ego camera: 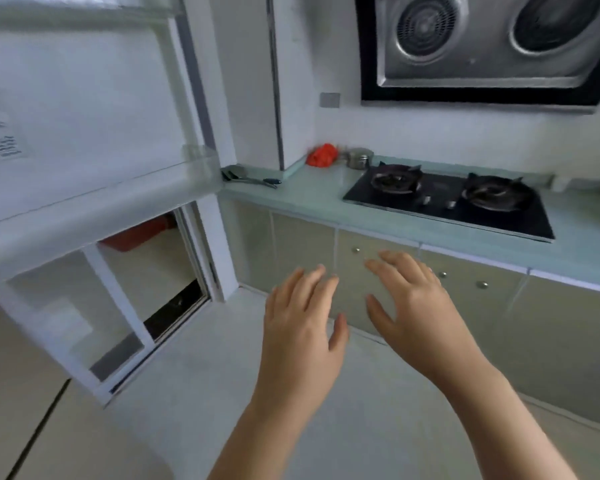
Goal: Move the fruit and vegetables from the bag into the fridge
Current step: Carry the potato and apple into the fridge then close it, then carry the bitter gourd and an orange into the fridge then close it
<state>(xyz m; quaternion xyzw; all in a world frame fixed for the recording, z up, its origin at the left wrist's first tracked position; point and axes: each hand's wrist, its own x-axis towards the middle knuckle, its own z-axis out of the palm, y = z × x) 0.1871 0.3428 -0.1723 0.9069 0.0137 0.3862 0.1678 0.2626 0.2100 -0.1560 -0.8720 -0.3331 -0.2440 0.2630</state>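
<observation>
The white fridge door (84, 109) stands open at the left and fills the upper left of the view, its door shelf (201, 164) holding nothing I can see. A crumpled red bag (322, 154) lies on the counter's far corner beside a tall white panel. My left hand (300, 317) and my right hand (409, 299) hover side by side over the floor, in front of the lower cabinets, fingers spread and holding nothing. Both are well short of the red bag. No fruit or vegetables show outside it.
A pale green counter (312, 195) carries a black two-burner gas hob (447, 202), a small steel pot (359, 157) and utensils (253, 180) near the fridge. A range hood (492, 46) hangs above. Beige cabinets (371, 271) line the counter's front. A sliding door (174, 299) sits below the fridge door.
</observation>
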